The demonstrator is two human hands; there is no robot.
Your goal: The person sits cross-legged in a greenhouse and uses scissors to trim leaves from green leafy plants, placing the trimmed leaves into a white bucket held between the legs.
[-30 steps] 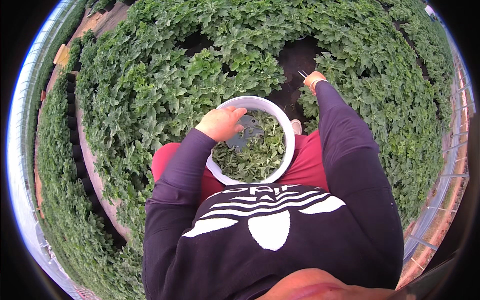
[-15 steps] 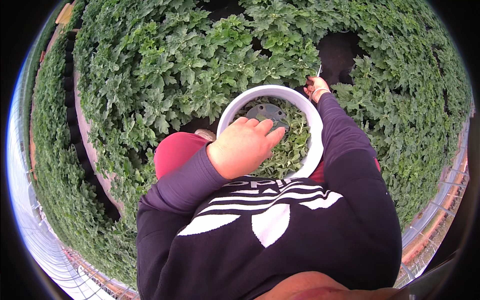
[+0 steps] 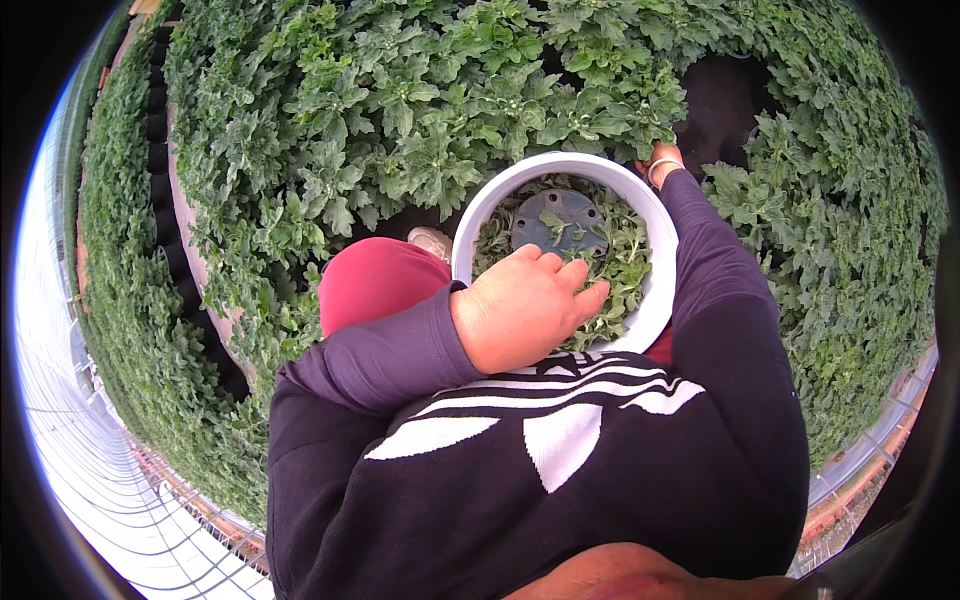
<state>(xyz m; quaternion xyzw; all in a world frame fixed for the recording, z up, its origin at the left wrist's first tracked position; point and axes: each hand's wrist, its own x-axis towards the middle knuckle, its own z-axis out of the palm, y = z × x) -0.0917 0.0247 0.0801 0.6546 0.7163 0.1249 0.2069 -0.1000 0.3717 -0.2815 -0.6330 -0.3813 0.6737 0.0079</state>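
My left hand (image 3: pixel 520 310) hangs over the near part of a round white bucket (image 3: pixel 662 230), back of the hand up. Its fingers curl down and inward; what they hold, if anything, is hidden beneath them. Cut leafy sprigs (image 3: pixel 625 280) lie in the bucket, around a grey disc (image 3: pixel 560 222) with several holes. Beyond the rim, on the right, my right hand (image 3: pixel 664 162) reaches in among the green plants (image 3: pixel 640 105). Leaves cover most of its fingers, so its grip cannot be made out. A pale band circles that wrist.
Dense leafy plants (image 3: pixel 350 100) surround me on the far side and both sides. A dark gap (image 3: pixel 725 105) breaks the foliage at the far right. My red-clad knee (image 3: pixel 380 280) and a shoe (image 3: pixel 430 240) are left of the bucket. A pale strip (image 3: pixel 190 225) runs along the left.
My right hand has slipped deeper under the leaves; the thin pale blade-like thing it held upright no longer shows. My left hand has drawn nearer, its fingers more curled. The view has shifted slightly.
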